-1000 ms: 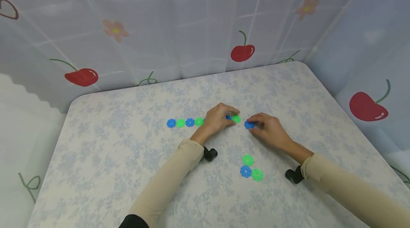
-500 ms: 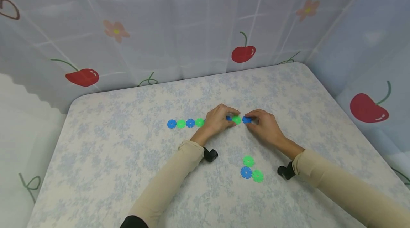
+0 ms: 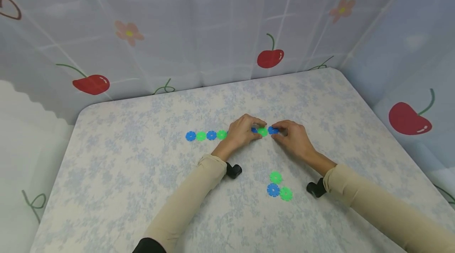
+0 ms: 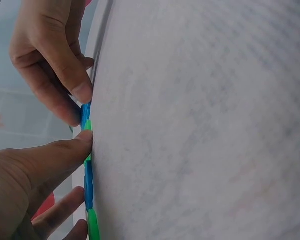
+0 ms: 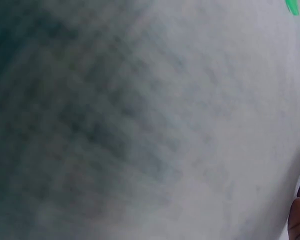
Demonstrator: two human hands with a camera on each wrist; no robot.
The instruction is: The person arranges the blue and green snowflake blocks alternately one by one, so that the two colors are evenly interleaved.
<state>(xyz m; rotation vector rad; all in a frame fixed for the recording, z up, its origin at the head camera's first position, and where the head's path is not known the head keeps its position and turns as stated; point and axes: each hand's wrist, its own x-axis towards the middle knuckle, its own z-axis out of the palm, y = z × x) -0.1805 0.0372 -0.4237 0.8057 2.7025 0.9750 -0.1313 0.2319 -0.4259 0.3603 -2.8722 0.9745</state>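
A row of blue and green flower-shaped plastic discs lies across the table, from a blue disc [image 3: 190,136] at its left end. My left hand [image 3: 243,131] covers the row's middle and pinches the green disc [image 3: 262,132] near the right end between thumb and finger. Between thumb and fingers, my right hand [image 3: 294,138] pinches a blue disc [image 3: 273,130] right beside that green one. In the left wrist view this blue disc [image 4: 85,114] meets the green disc's edge; whether their slots interlock I cannot tell. Only fingertips [image 5: 297,220] of the right hand appear in the right wrist view.
Nearer me on the patterned tabletop [image 3: 142,189] lie three loose discs: a green disc [image 3: 275,177], a blue disc [image 3: 273,190] and another green disc [image 3: 286,194]. A cherry-print curtain [image 3: 213,39] hangs behind the table's back edge.
My right hand has moved left and slightly away from me, bringing the blue disc from a gap up against the green disc. The left hand has stayed in place.
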